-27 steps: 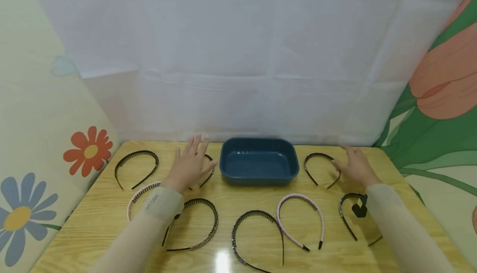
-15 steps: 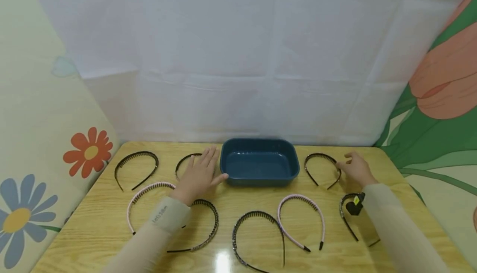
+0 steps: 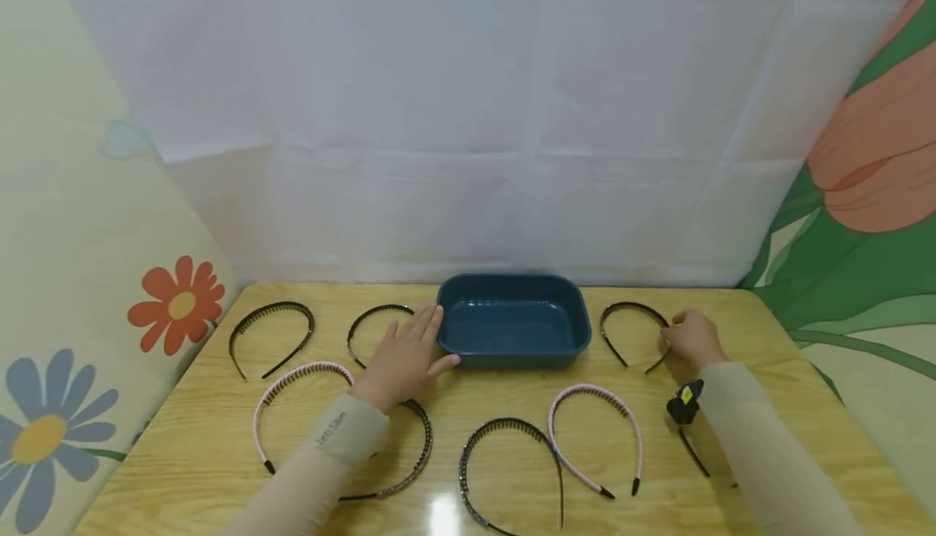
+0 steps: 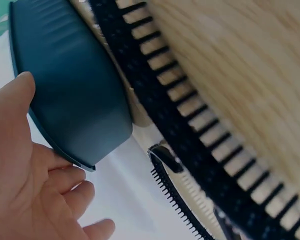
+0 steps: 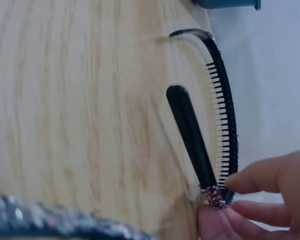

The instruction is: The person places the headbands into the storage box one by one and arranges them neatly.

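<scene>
My left hand point(image 3: 405, 357) lies with fairly straight fingers against the left end of a dark blue plastic bin point(image 3: 515, 360). In the left wrist view, the thumb touches the bin's wall point(image 4: 75, 75) near its rim. At the right, my right hand point(image 3: 693, 339) pinches one side of a black toothed headband point(image 3: 634, 305). The right wrist view shows thumb and fingers on this headband point(image 5: 232, 130), by a band of red and white sparkly stones; it stays at the table surface. Just left of my left hand is another black headband point(image 3: 374, 309).
More headbands lie around: a black one point(image 3: 274, 306) far left, pink ones point(image 3: 303, 368) point(image 3: 582, 389), and sparkly black ones point(image 3: 428, 438) point(image 3: 504, 422) in front. Another black headband point(image 3: 695, 453) is partly under my right sleeve. A white sheet point(image 3: 483, 114) hangs behind the table.
My left hand has moved right and down from above a black headband to the bin's left end. My right hand's fingers have closed on the headband's right side.
</scene>
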`<state>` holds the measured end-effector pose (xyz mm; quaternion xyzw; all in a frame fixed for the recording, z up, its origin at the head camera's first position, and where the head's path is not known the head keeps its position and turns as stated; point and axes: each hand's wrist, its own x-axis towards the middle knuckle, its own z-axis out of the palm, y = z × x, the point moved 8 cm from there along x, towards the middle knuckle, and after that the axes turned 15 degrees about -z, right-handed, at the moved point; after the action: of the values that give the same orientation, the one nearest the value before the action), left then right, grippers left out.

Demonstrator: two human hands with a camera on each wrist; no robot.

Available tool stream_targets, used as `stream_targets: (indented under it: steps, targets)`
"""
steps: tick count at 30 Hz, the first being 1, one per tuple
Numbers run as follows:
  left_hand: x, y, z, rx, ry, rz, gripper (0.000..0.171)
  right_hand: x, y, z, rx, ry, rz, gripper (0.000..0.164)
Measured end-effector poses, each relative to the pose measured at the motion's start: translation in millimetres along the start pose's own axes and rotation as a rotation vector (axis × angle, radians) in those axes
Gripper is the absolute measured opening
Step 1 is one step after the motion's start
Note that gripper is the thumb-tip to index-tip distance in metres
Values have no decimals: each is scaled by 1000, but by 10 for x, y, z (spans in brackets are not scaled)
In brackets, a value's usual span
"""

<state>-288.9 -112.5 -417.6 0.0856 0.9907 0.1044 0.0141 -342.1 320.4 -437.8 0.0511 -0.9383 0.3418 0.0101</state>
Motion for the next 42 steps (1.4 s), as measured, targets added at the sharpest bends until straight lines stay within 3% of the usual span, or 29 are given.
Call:
stream_targets:
  steps: [8, 19, 24, 33, 42]
  targets:
    - [-13, -10, 16, 0, 24, 24, 86, 19, 14, -15, 29, 46, -12, 43]
    - [0, 13, 0, -4, 18, 38, 84, -10, 135, -33, 239, 19, 60, 39]
    - [11, 10, 4, -31, 1, 37, 84, -30, 107, -22, 405, 32, 58, 37]
    - [23, 8, 15, -43, -19, 40, 85, -133, 48, 74, 738, 49, 105, 48]
    - [13, 106, -38, -15, -34, 53, 83, -194, 30, -5, 645, 170, 96, 50]
